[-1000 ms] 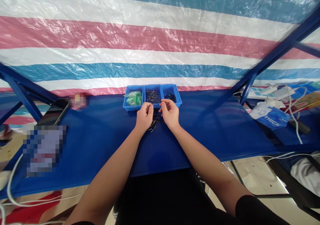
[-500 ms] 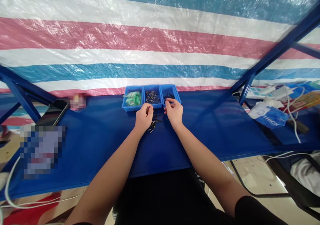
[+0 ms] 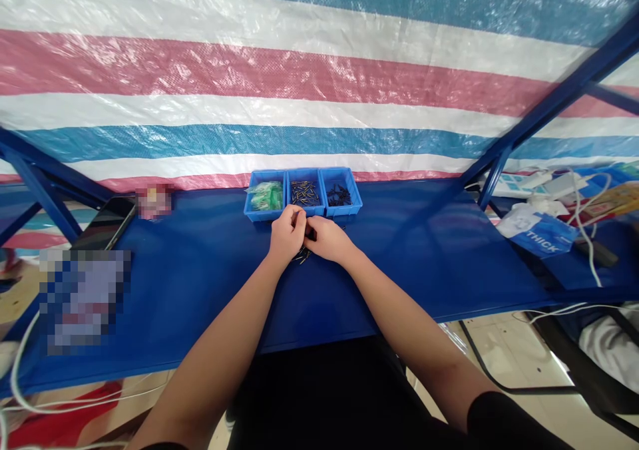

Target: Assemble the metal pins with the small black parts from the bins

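Note:
My left hand [image 3: 287,235] and my right hand [image 3: 327,238] meet fingertip to fingertip just in front of three blue bins. Both are closed in a pinch; whatever lies between the fingers is too small and hidden to name. Under them, a small pile of thin dark pieces with brass-coloured parts [image 3: 302,257] lies on the blue table, mostly covered. The left bin [image 3: 248,205] holds green-and-clear plastic bags [image 3: 267,196]. Similar thin brass-and-dark pieces [image 3: 303,194] fill the middle bin [image 3: 313,210]. Small black pieces [image 3: 339,196] lie in the right bin [image 3: 355,200].
The blue table [image 3: 200,290] carries a dark phone-like device [image 3: 106,224] and blurred items at the left. A blue-and-white packet [image 3: 539,230], cables and boxes sit at the right. Blue metal struts [image 3: 529,117] rise at both sides before a striped tarpaulin [image 3: 309,77].
My right hand has moved left and down from the front of the right bin to my left hand, uncovering the black pieces. The left hand has stayed almost still.

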`<action>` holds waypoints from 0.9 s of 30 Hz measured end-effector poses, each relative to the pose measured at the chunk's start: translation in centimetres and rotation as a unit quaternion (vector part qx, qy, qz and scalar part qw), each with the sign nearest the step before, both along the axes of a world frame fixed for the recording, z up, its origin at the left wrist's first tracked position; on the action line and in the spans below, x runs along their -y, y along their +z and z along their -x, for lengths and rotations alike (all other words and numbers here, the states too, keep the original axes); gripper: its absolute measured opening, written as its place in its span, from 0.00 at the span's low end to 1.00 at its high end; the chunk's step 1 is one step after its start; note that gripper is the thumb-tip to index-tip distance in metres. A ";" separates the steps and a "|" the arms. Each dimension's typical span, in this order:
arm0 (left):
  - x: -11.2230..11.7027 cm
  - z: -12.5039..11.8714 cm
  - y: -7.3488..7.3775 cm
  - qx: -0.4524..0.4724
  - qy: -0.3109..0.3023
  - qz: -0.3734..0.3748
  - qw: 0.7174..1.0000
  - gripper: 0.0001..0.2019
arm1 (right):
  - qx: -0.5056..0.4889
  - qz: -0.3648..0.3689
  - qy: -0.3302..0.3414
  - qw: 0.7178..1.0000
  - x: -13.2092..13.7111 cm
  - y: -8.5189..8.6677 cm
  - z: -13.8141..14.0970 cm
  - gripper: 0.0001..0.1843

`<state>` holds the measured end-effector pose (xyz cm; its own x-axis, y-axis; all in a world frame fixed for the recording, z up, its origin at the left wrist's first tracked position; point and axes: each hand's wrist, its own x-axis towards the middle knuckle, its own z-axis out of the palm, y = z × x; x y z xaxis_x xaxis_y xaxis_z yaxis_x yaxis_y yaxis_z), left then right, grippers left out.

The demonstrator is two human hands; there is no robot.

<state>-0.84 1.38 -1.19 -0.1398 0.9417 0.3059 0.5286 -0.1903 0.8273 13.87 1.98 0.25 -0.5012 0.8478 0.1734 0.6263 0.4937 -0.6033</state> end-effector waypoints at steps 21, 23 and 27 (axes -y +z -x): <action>-0.1 -0.1 -0.1 0.000 -0.010 -0.004 1.000 0.12 | -0.042 0.005 -0.033 0.999 -0.5 -0.9 0.0 0.04; 0.0 -0.1 -0.1 0.000 -0.010 -0.002 1.000 0.13 | -0.040 0.002 -0.034 0.999 -0.5 -0.9 0.1 0.04; 0.0 -0.1 -0.1 -0.001 -0.009 0.001 1.000 0.13 | -0.047 0.002 -0.035 0.998 -0.5 -0.9 0.1 0.03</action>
